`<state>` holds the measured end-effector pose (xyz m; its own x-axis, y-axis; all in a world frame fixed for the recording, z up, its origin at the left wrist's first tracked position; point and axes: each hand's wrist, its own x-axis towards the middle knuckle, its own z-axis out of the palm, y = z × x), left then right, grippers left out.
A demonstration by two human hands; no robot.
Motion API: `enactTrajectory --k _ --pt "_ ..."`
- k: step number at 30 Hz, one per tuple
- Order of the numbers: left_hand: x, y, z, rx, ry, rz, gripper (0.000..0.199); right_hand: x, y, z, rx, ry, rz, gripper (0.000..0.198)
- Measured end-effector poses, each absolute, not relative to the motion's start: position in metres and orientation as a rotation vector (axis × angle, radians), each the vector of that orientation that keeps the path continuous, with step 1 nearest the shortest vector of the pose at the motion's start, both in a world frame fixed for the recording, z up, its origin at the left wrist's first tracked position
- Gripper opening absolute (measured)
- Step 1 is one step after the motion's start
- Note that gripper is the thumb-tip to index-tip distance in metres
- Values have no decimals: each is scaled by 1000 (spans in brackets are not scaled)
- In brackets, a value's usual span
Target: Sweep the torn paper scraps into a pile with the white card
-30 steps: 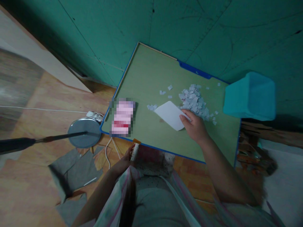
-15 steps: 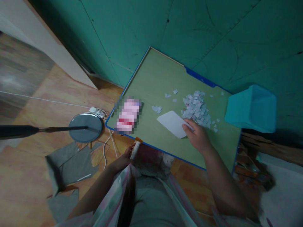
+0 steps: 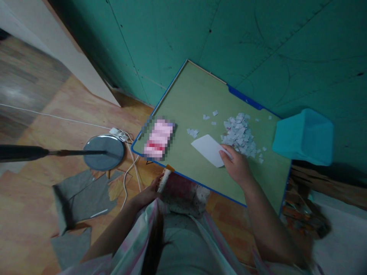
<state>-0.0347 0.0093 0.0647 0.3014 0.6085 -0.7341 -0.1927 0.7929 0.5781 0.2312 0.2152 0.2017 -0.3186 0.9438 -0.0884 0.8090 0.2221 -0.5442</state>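
Note:
My right hand [image 3: 235,165] pinches a white piece of paper [image 3: 208,149] by its right end. The paper is held over a green-topped table [image 3: 200,88] with a blue edge. Just beyond my fingers is a heap of small cut paper squares [image 3: 239,133], and a smaller cluster of paper squares [image 3: 193,133] lies left of it. At the table's near edge, my left hand [image 3: 149,194] has its fingers closed around a white stick-like object with an orange end [image 3: 164,180]. Its kind is hard to make out.
A turquoise plastic bin [image 3: 289,139] lies tipped at the table's right end. On the left sits a blurred pink item [image 3: 159,139]. The floor holds a round grey base with a pole [image 3: 100,159], white cables [image 3: 124,183] and grey cardboard pieces [image 3: 86,198]. A green wall [image 3: 183,30] stands behind.
The view has tilted slightly, so the table and floor things sit a little differently in the picture. Both hands keep their holds, with hardly any movement.

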Motion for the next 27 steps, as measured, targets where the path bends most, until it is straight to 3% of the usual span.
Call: enactTrajectory --k 27 --pt "-37 -6 43 492 1134 586 107 230 213 199 -1691 -2136 639 38"
